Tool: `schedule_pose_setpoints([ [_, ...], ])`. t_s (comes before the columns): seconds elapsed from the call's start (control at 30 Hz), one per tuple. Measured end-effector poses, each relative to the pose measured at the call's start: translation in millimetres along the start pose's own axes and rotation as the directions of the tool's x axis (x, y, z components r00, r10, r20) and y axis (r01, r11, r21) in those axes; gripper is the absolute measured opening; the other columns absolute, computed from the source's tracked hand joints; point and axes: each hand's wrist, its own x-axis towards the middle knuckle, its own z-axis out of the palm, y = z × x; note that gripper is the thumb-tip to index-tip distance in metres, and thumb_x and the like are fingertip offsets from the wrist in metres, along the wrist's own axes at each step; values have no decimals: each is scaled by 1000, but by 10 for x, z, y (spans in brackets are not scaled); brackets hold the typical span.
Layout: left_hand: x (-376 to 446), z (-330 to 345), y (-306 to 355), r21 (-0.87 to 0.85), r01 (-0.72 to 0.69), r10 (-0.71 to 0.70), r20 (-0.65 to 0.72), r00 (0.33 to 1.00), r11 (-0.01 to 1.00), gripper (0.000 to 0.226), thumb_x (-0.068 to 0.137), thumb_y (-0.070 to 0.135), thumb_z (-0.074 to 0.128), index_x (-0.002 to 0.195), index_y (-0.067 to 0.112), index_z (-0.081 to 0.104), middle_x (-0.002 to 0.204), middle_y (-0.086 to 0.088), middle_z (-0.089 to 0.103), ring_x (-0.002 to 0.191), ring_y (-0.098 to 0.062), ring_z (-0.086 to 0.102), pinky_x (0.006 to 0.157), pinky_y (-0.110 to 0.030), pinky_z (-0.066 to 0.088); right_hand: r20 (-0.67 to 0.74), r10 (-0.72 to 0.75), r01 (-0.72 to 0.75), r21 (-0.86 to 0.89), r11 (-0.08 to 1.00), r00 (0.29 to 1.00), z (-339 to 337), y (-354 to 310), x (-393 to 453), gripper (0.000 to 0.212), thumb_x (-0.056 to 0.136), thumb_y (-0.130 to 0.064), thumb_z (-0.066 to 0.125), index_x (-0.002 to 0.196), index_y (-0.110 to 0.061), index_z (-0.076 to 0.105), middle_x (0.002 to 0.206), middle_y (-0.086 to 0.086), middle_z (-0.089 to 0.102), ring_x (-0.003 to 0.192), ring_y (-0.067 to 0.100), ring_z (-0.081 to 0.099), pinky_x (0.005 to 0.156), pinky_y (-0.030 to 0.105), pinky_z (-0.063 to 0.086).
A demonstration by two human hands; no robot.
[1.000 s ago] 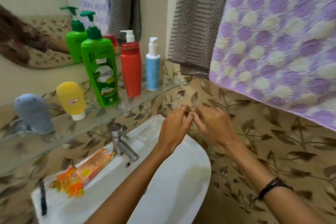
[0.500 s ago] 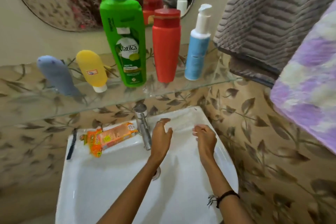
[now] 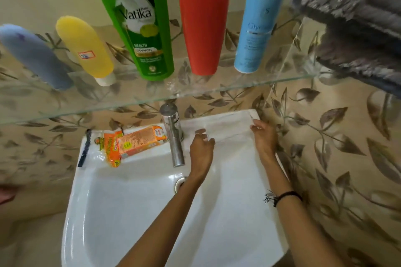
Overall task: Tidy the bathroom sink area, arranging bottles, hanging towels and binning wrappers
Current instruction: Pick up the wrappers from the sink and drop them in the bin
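Orange wrappers (image 3: 130, 144) lie on the back ledge of the white sink (image 3: 130, 201), left of the tap (image 3: 174, 136) and beside a dark razor-like item (image 3: 84, 147). Both hands have dropped from the wall tiles to the ledge right of the tap within the last second: left hand (image 3: 201, 149) and right hand (image 3: 263, 136) rest there, fingers released, grasping nothing. With five bottles lined up on the glass shelf (image 3: 217, 91) and a grey towel (image 3: 358, 17) hanging, binning the wrappers appears to be the remaining job.
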Motion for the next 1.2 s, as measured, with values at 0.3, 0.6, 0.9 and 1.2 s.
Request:
schedule_pose_setpoints([
  [0.3,-894,-522,-258,-237,-191,169,-109,980,953,8,89,23,58,85,21,65,75,13,64,69,-1,58,62,-11,43,-273,122,0,409,913,954,-227,279,-1319,29,86,0,59,115,-3,63,102,7,66,83,2,62,77,15,51],
  [0.6,-1528,-2041,-813,-254,-307,140,-516,845,917,6,87,29,58,82,29,62,80,11,65,73,-8,60,62,-15,47,21,-41,29,408,913,999,584,-19,-2879,23,83,-11,67,93,-32,69,93,-7,70,89,7,64,85,27,54],
  [0.9,-2145,-3661,-2008,-207,-220,-53,-831,553,953,5,91,21,56,93,22,60,74,22,62,67,8,57,60,-6,44,331,-132,28,302,953,934,1946,164,-4583,19,84,-15,66,99,-28,67,97,-6,70,82,-8,62,72,6,47],
  [1.2,-2441,-4479,-4237,-429,185,-459,-726,512,884,12,84,15,64,95,13,69,88,1,68,72,-11,64,54,-15,53,603,-75,86,11,996,794,3310,1472,-5287,25,84,-11,67,89,-32,56,87,-13,67,78,-3,63,66,3,45],
])
